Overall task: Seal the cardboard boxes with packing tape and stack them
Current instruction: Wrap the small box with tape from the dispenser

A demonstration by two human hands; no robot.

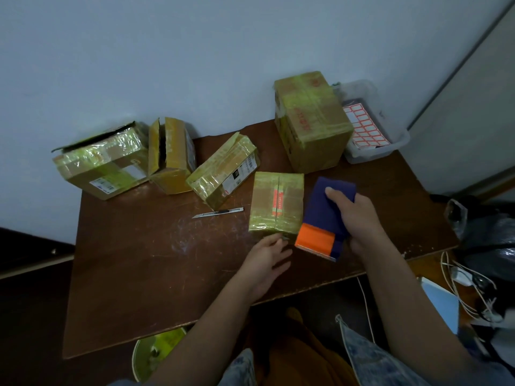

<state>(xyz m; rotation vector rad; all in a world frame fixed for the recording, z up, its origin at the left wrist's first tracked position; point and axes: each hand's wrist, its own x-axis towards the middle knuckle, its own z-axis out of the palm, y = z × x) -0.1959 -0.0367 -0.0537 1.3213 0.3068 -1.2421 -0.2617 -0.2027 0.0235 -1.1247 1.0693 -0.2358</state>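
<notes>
Small box [276,203] sits mid-table with my left hand [266,256] pinching the tape end at its near edge, right hand [359,215] clamped around the tape dispenser [324,218] beside it; I'd keep tape taut, pull straight along the seam.

Right hand [359,218] grips a blue-and-orange tape dispenser [324,218] just right of a small taped cardboard box [276,203] on the brown wooden table [156,260]. Left hand [266,257] pinches at that box's near edge — what it pinches is unclear. Silver utility knife [218,212] lies left of the box; four more taped boxes behind.
</notes>
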